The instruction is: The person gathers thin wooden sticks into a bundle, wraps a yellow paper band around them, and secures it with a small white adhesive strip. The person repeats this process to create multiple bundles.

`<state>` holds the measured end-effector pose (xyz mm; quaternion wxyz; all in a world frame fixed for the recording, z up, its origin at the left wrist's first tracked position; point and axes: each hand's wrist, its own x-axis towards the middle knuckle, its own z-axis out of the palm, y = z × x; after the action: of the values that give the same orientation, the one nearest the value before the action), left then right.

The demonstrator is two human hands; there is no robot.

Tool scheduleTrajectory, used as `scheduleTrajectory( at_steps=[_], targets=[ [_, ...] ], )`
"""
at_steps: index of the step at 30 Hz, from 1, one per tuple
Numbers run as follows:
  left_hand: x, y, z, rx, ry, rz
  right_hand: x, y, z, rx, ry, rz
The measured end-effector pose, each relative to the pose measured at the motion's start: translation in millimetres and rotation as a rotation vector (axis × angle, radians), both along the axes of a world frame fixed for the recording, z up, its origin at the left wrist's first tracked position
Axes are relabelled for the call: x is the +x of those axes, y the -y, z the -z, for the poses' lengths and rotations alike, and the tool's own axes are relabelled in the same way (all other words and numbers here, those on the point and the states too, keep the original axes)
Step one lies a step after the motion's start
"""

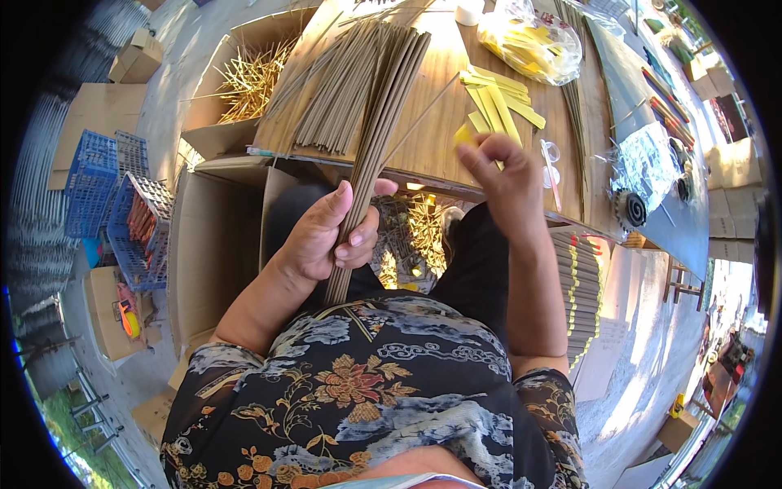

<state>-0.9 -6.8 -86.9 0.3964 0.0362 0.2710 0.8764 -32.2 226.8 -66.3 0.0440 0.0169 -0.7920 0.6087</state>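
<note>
A wooden desk [444, 50] stands before me on a pale floor, with a cardboard box [220, 138] of thin straw-coloured sticks [257, 81] at its left edge and blue plastic crates [85, 183] farther out on that side. Near my left arm an open, larger carton [218, 236] sits close to my legs. My left hand [330, 230] is wrapped around a bundle of thin brown sticks [383, 122]; the bundle leans, its lower end by my flowered shirt [358, 387] and its upper end over the desk, in front of a fanned heap of similar brown sticks [334, 102]. One single stick [430, 106] slants away from the bundle to the right. My right hand [507, 173] is raised at the near edge of the desk, fingers curled, the tips at a yellow strip [465, 134]; I cannot tell whether they pinch it. Just beyond lie more yellow strips [497, 102], and past those a clear plastic bag [533, 45] with yellow pieces inside. Crumpled silver foil [646, 167] lies farther right, and below the desk on that side are yellow-banded bundles [577, 297]
</note>
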Motion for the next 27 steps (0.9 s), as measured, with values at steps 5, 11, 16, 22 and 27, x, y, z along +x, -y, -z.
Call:
scheduleTrajectory(
  at_steps=[5,11,16,22,27],
  targets=[
    [-4,-2,1,0.045,0.021,0.024,-71,-44,40,0.970,-0.264,0.314],
    [0,5,2,0.072,0.025,-0.005,-60,-1,22,0.438,-0.256,0.167],
    [3,9,4,0.127,0.024,0.015,-34,49,-15,-0.514,0.349,-0.334],
    [10,23,10,0.193,0.075,-0.056,-37,71,-35,-0.470,0.257,-0.330],
    [10,38,18,0.285,0.047,-0.112,-48,80,-63,-0.191,0.187,-0.360]
  ],
)
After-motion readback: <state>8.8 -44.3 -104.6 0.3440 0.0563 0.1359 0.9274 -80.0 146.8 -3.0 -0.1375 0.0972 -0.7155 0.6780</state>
